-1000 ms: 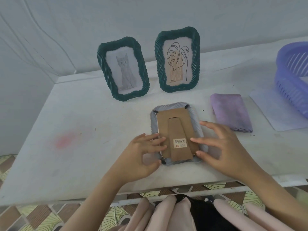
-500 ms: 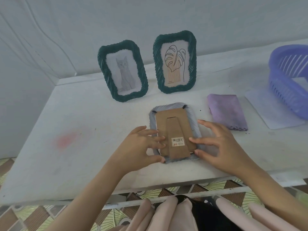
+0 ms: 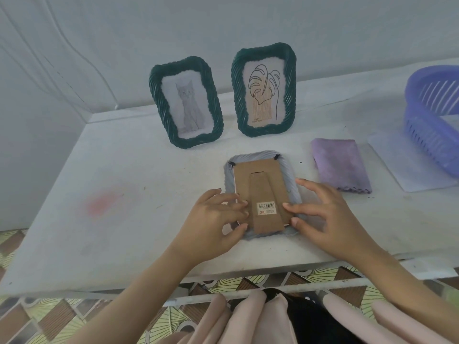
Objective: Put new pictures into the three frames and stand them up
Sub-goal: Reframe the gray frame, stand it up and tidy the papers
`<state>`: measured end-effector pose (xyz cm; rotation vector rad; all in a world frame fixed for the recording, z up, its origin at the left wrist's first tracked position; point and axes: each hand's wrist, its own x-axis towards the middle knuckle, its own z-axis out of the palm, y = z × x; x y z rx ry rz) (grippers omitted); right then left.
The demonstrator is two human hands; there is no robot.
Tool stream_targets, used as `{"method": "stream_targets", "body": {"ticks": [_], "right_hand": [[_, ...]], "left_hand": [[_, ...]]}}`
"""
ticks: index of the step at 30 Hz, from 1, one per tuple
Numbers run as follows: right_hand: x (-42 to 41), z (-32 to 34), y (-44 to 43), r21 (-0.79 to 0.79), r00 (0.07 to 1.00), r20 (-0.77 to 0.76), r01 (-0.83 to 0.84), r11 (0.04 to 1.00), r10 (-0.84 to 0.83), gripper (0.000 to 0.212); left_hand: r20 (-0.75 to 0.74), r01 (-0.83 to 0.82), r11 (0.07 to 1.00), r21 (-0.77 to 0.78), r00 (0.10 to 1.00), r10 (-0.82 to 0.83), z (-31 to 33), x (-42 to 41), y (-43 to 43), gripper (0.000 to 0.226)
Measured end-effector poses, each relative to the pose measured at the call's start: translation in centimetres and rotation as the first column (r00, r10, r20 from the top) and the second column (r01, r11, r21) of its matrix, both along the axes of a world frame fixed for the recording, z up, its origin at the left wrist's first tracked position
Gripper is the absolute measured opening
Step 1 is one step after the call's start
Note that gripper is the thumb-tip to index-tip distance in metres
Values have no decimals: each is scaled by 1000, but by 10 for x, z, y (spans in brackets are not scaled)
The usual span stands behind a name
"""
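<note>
1. Table (image 3: 139, 170): pale top, carrying a faint pink stain (image 3: 101, 203) towards your left.
2. Cat frame (image 3: 185, 101): dark green twisted rim, standing upright at the back and showing a grey cat drawing.
3. Left hand (image 3: 213, 224): your bent fingertips are pressing on the left edge of the cardboard back (image 3: 257, 170), and your thumb is closing against the near-left corner of the grey frame (image 3: 253, 156), so the hand is pinching that side.
4. Grey frame: lying face down just in front of you, between your two hands, near the table's front edge. Its folding stand (image 3: 263, 192) is lying flat on the back and bearing a barcode sticker (image 3: 267, 208).
5. Leaf frame (image 3: 264, 89): dark green, standing upright just right of the cat frame, behind the grey one.
6. Right hand (image 3: 330, 219): your fingers are spreading apart and fairly straight, tips touching the back's right side and thumb touching the near-right corner.
7. Purple cloth (image 3: 340, 165): lying folded, just right of the grey frame.
8. White sheet (image 3: 407, 165): lying flat, partly under the basket.
9. Purple basket (image 3: 437, 120): sitting at the far right edge.
</note>
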<state>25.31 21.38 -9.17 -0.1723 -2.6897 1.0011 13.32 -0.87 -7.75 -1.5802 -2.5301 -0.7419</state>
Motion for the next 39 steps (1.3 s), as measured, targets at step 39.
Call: {"method": "stream_targets", "body": {"ticks": [39], "right_hand": [[-35,57,-30,-885,994,-97,-113,453,58,53]], "left_hand": [[343,-504,861,-74,798,496,99,1,59,62]]}}
